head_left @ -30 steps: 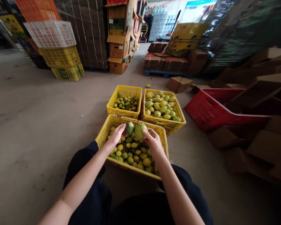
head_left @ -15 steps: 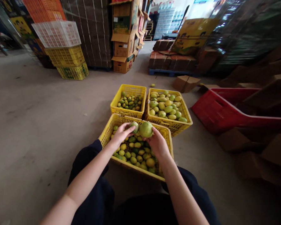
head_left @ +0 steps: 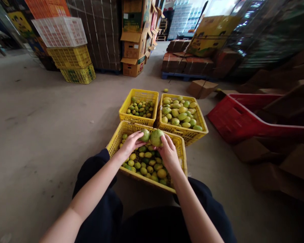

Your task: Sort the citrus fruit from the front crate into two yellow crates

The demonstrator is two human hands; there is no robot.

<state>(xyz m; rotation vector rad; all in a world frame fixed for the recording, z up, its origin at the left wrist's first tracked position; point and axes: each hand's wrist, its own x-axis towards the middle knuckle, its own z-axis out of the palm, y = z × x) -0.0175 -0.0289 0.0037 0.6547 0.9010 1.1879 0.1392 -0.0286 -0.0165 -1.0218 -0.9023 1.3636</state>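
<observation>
My left hand [head_left: 132, 144] holds a smaller green fruit [head_left: 145, 135] between thumb and fingers. Close beside it, my right hand [head_left: 167, 150] grips a larger round green fruit [head_left: 156, 138]. Both fruits are above the near yellow crate [head_left: 145, 179], which contains several green and yellow fruits [head_left: 143, 171]. Behind it on the left stands a yellow crate [head_left: 135, 119] with smaller fruits low inside. The yellow crate [head_left: 190, 134] behind on the right is heaped with larger yellow-green fruits [head_left: 182, 116].
A red crate [head_left: 224, 121] and cardboard boxes [head_left: 255, 150] lie at the right. One loose fruit [head_left: 165, 90] rests on the floor behind the crates. Stacked crates [head_left: 72, 57] stand at the back left, and a blue pallet [head_left: 177, 76] with bundled cardboard is farther back.
The fingers of my right hand have shifted onto the upper front of the larger fruit. Both fruits remain held side by side, and the view has moved slightly.
</observation>
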